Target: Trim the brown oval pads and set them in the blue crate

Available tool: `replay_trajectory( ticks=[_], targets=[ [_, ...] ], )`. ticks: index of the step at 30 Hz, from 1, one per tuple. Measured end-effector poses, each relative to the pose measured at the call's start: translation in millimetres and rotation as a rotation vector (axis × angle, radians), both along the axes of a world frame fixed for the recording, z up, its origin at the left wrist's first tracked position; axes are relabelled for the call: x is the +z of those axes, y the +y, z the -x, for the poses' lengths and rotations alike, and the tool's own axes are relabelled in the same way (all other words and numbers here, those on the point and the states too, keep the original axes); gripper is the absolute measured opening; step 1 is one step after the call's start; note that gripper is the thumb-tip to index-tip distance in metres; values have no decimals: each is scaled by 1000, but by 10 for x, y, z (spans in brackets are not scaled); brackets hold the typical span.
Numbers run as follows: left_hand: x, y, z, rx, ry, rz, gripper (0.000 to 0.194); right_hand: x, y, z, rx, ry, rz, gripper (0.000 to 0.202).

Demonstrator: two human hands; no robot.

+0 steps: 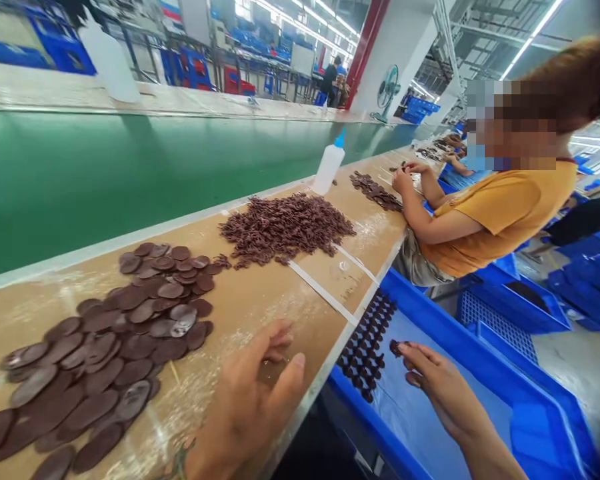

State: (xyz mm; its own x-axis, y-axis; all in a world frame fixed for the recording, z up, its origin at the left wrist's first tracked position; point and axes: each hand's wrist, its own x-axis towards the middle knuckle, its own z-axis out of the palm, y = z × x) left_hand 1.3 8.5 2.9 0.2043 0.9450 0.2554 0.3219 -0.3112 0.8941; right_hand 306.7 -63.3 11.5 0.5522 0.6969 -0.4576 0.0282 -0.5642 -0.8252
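Over the blue bin (480, 373) at the lower right, my right hand (430, 373) pinches a small dark brown piece (396, 347) between thumb and fingertips. Rows of similar dark pieces (367, 350) lie along the bin's left side on a pale sheet. My left hand (253, 393) hovers by the table's near edge, thumb and fingers apart, holding nothing. To its left spreads a pile of flat brown oval discs (125, 333). Beyond it sits a heap of small, thin, branching brown pieces (285, 227).
A white squeeze bottle with a blue cap (329, 167) stands behind the heap; another white bottle (110, 60) is at the upper left. White tape strips (325, 293) mark the table. A green belt (130, 173) runs behind. A co-worker in an orange shirt (500, 220) sits at right.
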Motion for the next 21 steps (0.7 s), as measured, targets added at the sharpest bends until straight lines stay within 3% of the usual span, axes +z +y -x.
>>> replay_trajectory(
  ticks=[4, 9, 15, 21],
  targets=[
    [-46, 12, -42, 18, 30, -54, 31, -522, -212, -604, -26, 6, 232, 28],
    [-63, 38, -48, 35, 60, -45, 24, -1122, -103, -965, -42, -20, 413, 25],
    [18, 52, -61, 43, 46, 22, 18, -1395, 183, -1186, 12, -43, 498, 22],
    [52, 49, -80, 52, 34, 53, 19, -1550, 222, -1218, 57, -53, 545, 28]
  ],
)
